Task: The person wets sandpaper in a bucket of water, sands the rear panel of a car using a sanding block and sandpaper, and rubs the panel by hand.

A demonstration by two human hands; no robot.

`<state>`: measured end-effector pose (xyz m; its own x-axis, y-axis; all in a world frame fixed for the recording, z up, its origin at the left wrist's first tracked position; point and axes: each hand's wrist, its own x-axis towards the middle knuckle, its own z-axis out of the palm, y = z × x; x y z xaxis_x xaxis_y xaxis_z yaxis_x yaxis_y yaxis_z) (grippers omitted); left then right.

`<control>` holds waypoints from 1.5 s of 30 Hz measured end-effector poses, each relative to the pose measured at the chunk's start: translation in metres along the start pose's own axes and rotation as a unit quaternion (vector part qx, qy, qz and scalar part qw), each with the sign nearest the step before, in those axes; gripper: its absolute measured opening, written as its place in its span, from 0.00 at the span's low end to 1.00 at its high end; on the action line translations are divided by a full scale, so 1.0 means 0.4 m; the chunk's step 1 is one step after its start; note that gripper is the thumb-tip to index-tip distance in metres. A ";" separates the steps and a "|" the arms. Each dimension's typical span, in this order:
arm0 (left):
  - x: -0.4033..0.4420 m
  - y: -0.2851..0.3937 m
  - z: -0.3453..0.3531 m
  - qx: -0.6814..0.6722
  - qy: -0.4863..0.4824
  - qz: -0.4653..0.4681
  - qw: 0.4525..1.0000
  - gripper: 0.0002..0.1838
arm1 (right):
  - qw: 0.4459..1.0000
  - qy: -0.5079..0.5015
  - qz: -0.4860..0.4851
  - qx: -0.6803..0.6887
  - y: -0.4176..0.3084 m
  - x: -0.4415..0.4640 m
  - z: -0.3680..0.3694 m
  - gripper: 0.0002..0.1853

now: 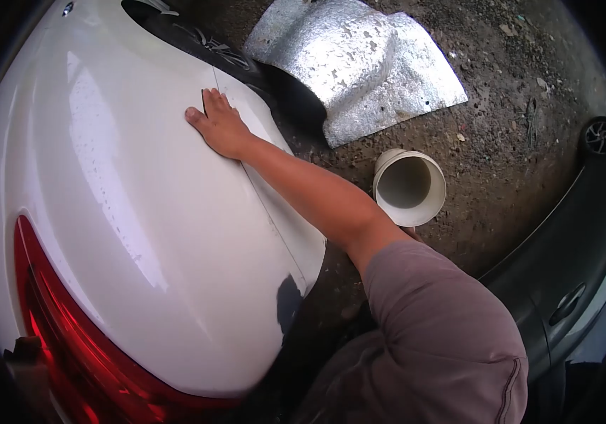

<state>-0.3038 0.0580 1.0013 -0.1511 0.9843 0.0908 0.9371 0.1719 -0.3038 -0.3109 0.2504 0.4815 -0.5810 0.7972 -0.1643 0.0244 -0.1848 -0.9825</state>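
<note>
Pictured with right hand (226, 133) on white car (108, 74) near bucket (436, 196), with fingers (216, 104) spread, gripping nothing; with left hand out of view. Likely heavy, stiff, slippery where wet, easily scratched; best met palm-flat on broad panel (175, 212).

Right hand (221, 126) on white car (140, 212)

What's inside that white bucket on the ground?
There's cloudy, greyish liquid in the bucket. The liquid hides the bottom, so I can't tell if anything is down there.
</note>
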 end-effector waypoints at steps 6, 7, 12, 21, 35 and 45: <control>-0.012 -0.003 -0.017 -0.031 -0.051 -0.059 0.996 0.34 | 0.995 -0.030 -0.080 -0.045 -0.020 -0.367 0.045 0.57; -0.013 -0.011 -0.018 -0.032 -0.053 -0.057 0.996 0.34 | 0.994 -0.022 -0.089 -0.055 -0.019 -0.350 0.041 0.58; -0.001 0.001 -0.026 -0.059 -0.070 -0.024 0.996 0.33 | 1.000 0.001 -0.024 -0.017 -0.020 -0.005 -0.005 0.54; -0.005 -0.012 0.000 -0.022 -0.036 -0.033 0.999 0.30 | 0.997 -0.009 -0.071 -0.023 -0.006 -0.202 0.019 0.55; -0.017 0.016 0.013 -0.062 -0.020 -0.049 0.997 0.32 | 0.990 -0.040 -0.132 -0.025 0.042 -0.554 0.056 0.57; 0.007 0.000 0.013 -0.019 0.006 0.079 0.997 0.26 | 0.985 -0.032 -0.166 -0.027 0.051 -0.562 0.054 0.57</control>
<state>-0.3058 0.0610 0.9966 0.0037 0.9984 0.0566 0.9603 0.0122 -0.2788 -0.1973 0.0550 0.5003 -0.6140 0.7704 0.1717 -0.1334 0.1131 -0.9846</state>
